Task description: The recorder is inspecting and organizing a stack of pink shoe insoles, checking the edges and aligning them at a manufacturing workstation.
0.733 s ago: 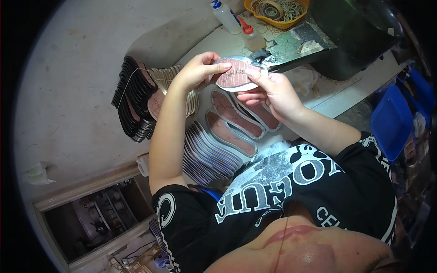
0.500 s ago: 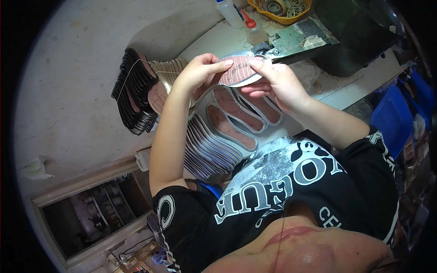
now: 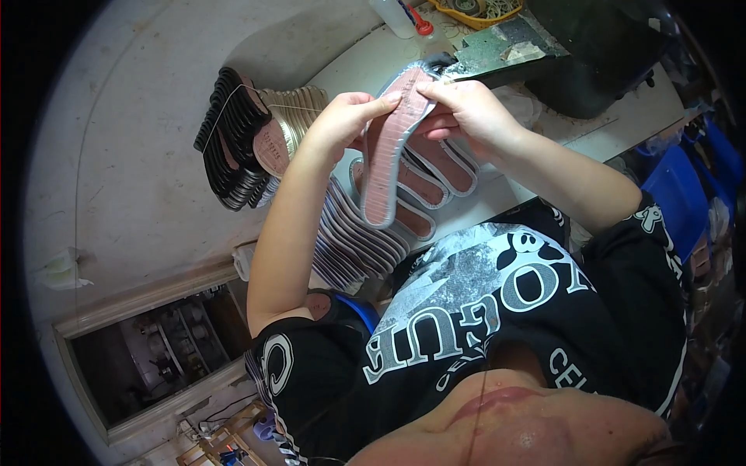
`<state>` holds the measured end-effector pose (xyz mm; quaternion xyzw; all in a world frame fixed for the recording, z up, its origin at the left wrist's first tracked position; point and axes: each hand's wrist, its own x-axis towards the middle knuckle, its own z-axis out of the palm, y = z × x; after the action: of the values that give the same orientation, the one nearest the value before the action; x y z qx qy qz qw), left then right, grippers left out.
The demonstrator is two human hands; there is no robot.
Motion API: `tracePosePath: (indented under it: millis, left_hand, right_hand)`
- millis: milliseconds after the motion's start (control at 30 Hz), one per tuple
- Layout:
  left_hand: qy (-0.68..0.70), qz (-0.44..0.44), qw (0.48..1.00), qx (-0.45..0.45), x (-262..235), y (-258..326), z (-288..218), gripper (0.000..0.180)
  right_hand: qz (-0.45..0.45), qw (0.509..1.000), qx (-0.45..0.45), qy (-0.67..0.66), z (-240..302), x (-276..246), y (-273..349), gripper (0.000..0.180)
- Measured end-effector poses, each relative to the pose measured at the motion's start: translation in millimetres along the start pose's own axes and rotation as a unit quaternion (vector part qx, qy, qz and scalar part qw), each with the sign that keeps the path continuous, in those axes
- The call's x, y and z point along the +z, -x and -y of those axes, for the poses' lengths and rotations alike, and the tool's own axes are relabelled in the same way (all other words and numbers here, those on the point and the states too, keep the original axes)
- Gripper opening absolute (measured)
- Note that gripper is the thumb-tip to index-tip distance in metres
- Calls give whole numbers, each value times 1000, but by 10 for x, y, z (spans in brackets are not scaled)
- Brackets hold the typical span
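A shoe insole (image 3: pixel 382 171) with a pinkish face and a silvery edge is held up between my two hands. My left hand (image 3: pixel 351 120) is closed on its left edge, thumb laid on the pink face. At the opposite edge, near the upper end, my right hand (image 3: pixel 472 113) pinches it with the thumb on top and fingers underneath. Behind and below it, a few similar insoles (image 3: pixel 458 172) lie on the white table, partly covered. A long fanned row of insoles (image 3: pixel 357 241) lies to the left of these, beneath my left forearm.
Tied bundles of black-edged insoles (image 3: pixel 225 147) and pale gold insoles (image 3: pixel 299 116) stand against the wall. A dark machine (image 3: pixel 590 62) with a worn green plate (image 3: pixel 509 48) sits beyond my right hand. Bottles and a yellow basket (image 3: pixel 489 17) stand at the back. A blue chair (image 3: pixel 676 202) is at right.
The insole has swung from lying crosswise to hanging lengthwise, its lower end now pointing toward me. Both hands keep their grip, with the right hand shifted slightly up and left.
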<state>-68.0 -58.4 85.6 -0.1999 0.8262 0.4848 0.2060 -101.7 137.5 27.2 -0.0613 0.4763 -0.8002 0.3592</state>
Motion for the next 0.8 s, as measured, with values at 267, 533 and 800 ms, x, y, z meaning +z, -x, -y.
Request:
tracePosePath:
  millis: [267,533,800]
  left_hand:
    - [72,44,996,-35,175,56,-73,54]
    - [110,92,990,-1,116,65,-50,40]
    - [107,-59,992,10,207,13,40,38]
  right_hand:
    - [113,985,-5,127,-153,-199,315,26]
    - [199,980,7,-24,-339,-276,357,30]
    - [140,984,111,15,1,-476,602,36]
